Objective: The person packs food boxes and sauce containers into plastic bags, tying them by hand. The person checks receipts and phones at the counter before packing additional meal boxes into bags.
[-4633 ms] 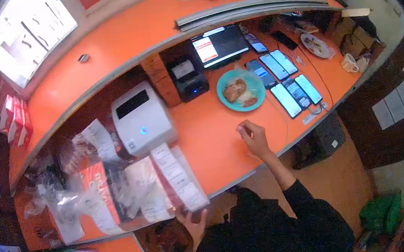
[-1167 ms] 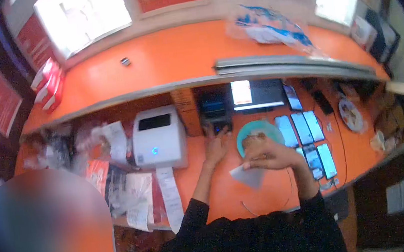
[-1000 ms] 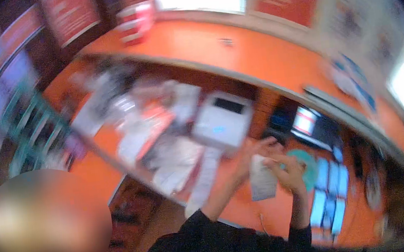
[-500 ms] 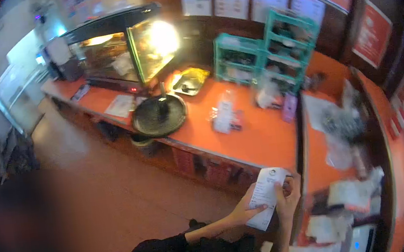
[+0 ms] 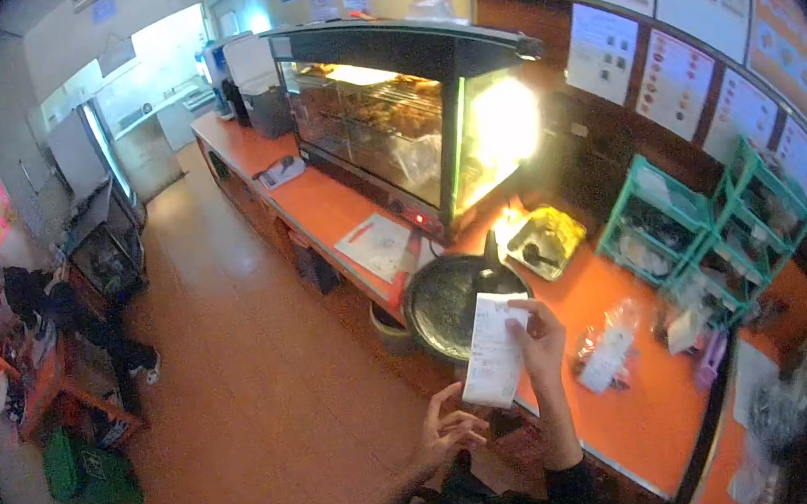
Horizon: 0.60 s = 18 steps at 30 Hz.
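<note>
A long white printed receipt (image 5: 493, 354) is held up in front of me by my right hand (image 5: 542, 344), pinched at its upper right edge. Just below its lower left corner is my left hand (image 5: 454, 431), fingers loosely bent and apart, with nothing seen in it. Behind the receipt, a round black pan (image 5: 439, 298) rests on the orange counter (image 5: 659, 407). To the right of the pan lies a clear plastic bag with a white label (image 5: 609, 353).
A lit glass food warmer (image 5: 373, 125) stands along the counter, near a metal tray with yellow contents (image 5: 548, 242). Green stacked crates (image 5: 656, 216) are at right. Across the floor (image 5: 227, 374), a person in dark clothes (image 5: 77, 302) bends near a green bin (image 5: 90, 472).
My view has swung left, bringing the other person into sight. My left hand has come off the receipt, which my right hand keeps holding.
</note>
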{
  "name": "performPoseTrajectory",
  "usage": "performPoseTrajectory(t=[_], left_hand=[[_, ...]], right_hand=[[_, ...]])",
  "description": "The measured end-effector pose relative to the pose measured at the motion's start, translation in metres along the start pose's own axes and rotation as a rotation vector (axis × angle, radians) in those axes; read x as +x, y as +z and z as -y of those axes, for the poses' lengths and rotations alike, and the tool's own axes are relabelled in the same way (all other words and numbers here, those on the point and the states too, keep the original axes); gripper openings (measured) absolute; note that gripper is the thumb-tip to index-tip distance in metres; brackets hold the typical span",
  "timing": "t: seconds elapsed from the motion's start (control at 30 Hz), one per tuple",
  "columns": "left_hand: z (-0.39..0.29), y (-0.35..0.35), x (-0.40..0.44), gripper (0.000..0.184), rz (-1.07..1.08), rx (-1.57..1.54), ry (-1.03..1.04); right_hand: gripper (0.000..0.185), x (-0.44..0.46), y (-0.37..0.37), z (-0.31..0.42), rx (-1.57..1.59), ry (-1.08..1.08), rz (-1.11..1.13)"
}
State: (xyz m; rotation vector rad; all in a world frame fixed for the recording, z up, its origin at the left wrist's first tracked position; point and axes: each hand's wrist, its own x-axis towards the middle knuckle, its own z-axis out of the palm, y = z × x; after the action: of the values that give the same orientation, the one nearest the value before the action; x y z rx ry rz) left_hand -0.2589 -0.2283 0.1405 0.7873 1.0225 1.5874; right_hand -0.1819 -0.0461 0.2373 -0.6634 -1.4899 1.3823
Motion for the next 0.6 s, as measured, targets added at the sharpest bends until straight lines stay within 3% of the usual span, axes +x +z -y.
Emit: performPoseTrajectory(t=[0.07,0.13,0.27,0.4,0.43,0.5,0.6], left_hand=[[0.008,-0.030,0.015,0.060,-0.097,-0.081,0.098],[-0.021,-0.040,0.024,0.054,-0.164,-0.055,0.000],[-0.029,-0.095,0.076,0.041,-0.215,0.056,-0.011],[-0.031,-0.149,0.126,0.036,-0.203,0.134,0.099],[-0.040,-0.154,0.135,0.036,-0.190,0.139,0.088],[-0.050,-0.157,0.146,0.033,-0.398,0.120,0.137],[-0.051,-0.176,0.154,0.028,-0.439,0.076,0.127]], right_hand=[[0.019,0.063,0.019,-0.030,-0.174,-0.261,0.014],[0.021,0.127,0.046,-0.022,-0.263,-0.387,-0.040],[0.026,0.258,0.111,0.030,-0.230,-0.628,-0.227],[0.032,0.371,0.161,0.081,-0.439,-1.090,-0.408],[0.033,0.385,0.170,0.085,-0.456,-1.029,-0.421],[0.035,0.407,0.183,0.083,-0.530,-0.932,-0.500],[0.036,0.419,0.195,0.076,-0.614,-0.820,-0.608]])
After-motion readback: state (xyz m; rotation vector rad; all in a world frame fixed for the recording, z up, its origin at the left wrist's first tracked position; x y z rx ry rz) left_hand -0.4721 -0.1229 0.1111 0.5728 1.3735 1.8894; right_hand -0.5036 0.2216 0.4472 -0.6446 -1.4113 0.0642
